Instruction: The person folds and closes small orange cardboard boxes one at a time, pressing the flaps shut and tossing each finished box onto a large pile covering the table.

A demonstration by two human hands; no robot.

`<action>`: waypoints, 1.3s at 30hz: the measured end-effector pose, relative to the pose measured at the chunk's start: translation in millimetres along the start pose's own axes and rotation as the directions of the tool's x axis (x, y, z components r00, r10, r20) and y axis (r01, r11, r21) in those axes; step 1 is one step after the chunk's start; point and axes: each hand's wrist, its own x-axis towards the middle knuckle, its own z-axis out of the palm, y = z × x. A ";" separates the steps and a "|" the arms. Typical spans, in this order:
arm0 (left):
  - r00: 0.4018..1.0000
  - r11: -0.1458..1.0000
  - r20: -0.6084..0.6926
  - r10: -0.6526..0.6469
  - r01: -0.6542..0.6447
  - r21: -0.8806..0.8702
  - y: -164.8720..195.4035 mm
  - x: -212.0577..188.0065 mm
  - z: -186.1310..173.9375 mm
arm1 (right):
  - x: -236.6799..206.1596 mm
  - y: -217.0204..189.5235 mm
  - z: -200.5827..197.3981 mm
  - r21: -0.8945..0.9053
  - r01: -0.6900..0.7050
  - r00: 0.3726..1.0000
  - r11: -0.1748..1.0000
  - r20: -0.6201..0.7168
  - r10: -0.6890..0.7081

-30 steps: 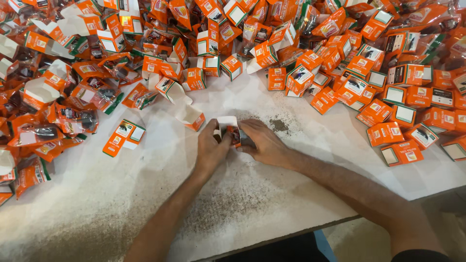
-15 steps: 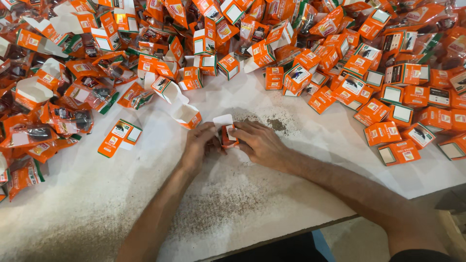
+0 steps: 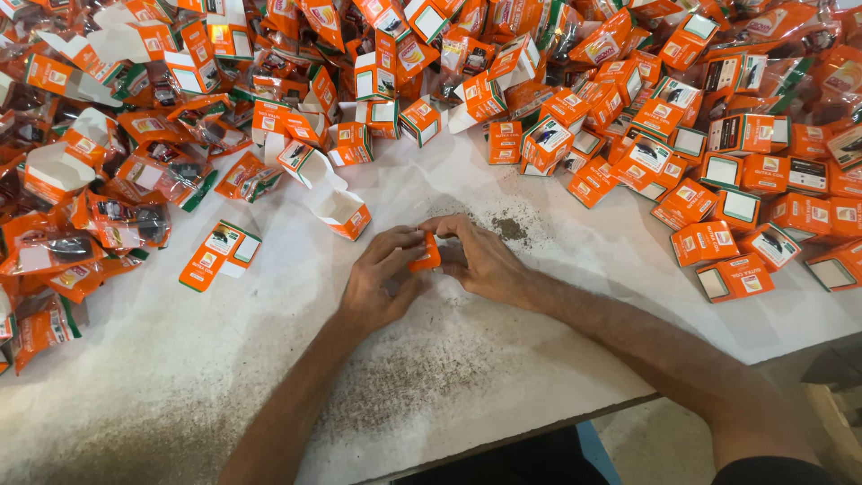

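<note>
— Pinching a small orange carton (image 3: 426, 254), the left hand (image 3: 382, 283) and right hand (image 3: 485, 260) clamp together on it, low over the white desk (image 3: 224, 359).

— Progress?

— Closed cartons (image 3: 718, 207) lie right of the grip; open box (image 3: 339, 211) and bagged parts (image 3: 117, 220) remain left. Bare desk lies nearer; the desk edge (image 3: 539, 418) runs below.

left hand (image 3: 382, 278): fingers curled, pinching | right hand (image 3: 480, 260): fingers curled, pinching | hands: fingertips meeting, forearms converging

Bare table (image 3: 180, 377) nearside; orange boxes (image 3: 628, 135) crowd beyond.
</note>
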 end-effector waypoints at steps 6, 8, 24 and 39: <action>0.988 0.985 -0.083 -0.130 0.120 -0.121 -1.9 -3.7 9.1 | 2.6 -2.2 0.5 -0.123 0.027 0.999 0.992 -0.026 -0.030; 0.988 0.987 -0.085 -0.131 0.121 -0.110 -3.2 -5.2 11.0 | 2.9 -4.4 0.6 -0.114 0.066 0.997 0.991 -0.024 -0.069; 0.997 0.990 0.031 -0.075 0.071 0.121 13.3 -12.9 9.2 | 3.5 -9.4 1.2 -0.236 0.160 0.985 0.958 0.099 -0.140; 0.907 0.748 -0.341 -0.247 0.402 0.528 -26.6 -0.1 -24.3 | 9.0 0.3 -58.9 -0.761 0.087 0.898 0.643 -0.220 -0.381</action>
